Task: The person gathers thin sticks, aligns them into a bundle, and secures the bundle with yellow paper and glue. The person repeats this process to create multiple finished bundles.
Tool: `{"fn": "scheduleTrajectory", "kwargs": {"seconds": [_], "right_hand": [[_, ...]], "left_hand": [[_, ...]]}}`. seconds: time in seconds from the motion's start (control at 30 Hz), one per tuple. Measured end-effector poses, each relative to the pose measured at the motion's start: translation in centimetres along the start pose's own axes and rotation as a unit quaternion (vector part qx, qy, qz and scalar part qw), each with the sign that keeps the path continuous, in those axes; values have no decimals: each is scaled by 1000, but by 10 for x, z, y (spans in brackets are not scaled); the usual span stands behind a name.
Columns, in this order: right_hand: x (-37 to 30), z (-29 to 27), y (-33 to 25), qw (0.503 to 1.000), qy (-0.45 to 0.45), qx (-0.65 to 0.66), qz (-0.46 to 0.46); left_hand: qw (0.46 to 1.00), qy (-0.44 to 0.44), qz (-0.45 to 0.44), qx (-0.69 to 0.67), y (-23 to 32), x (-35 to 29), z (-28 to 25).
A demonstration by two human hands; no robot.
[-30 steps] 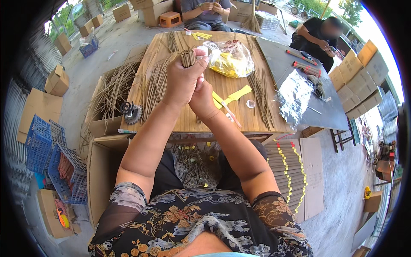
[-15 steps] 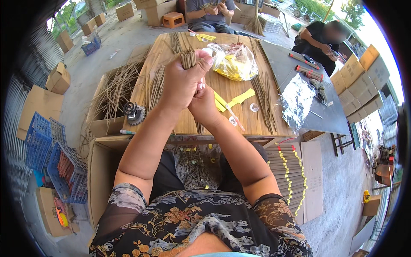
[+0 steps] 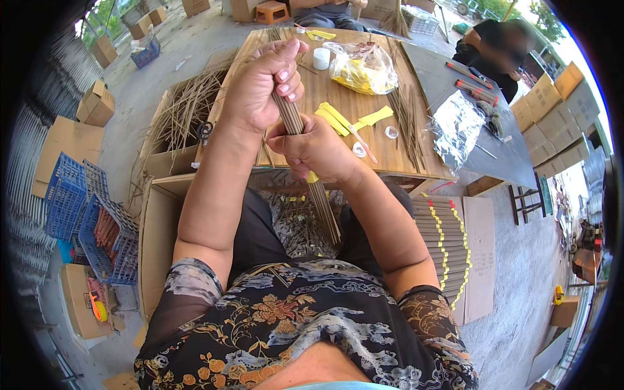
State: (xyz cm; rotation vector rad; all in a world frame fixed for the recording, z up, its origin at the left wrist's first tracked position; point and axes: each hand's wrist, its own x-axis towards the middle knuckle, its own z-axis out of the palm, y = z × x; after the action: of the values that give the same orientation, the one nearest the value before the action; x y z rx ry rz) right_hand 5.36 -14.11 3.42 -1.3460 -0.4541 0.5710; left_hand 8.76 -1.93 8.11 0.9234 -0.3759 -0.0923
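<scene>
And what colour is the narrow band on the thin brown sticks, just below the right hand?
Yellow; the narrow band shows best in the head view.

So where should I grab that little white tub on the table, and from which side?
I'd grip the white tub around its curved wall, coming from the near side: it appears to stand upright, with the plastic bag close on its right.

This is a workshop: wooden worktable [image 3: 392, 156], stacked cartons [image 3: 552, 133], blue crates [image 3: 112, 250], people at work [image 3: 480, 40].
</scene>
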Motion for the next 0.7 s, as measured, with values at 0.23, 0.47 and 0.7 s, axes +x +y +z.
{"fn": "scheduleTrajectory", "kwargs": {"seconds": [0.23, 0.47, 0.7], "right_hand": [[-21, 2, 4, 995, -36, 88, -8], [-23, 3, -2, 998, 45, 5, -35], [-8, 3, 28, 906, 215, -273, -242]], "left_hand": [[999, -17, -32, 5, -1, -16, 20], [999, -28, 29, -27, 2, -23, 25], [960, 81, 124, 238, -31, -61, 26]]}}
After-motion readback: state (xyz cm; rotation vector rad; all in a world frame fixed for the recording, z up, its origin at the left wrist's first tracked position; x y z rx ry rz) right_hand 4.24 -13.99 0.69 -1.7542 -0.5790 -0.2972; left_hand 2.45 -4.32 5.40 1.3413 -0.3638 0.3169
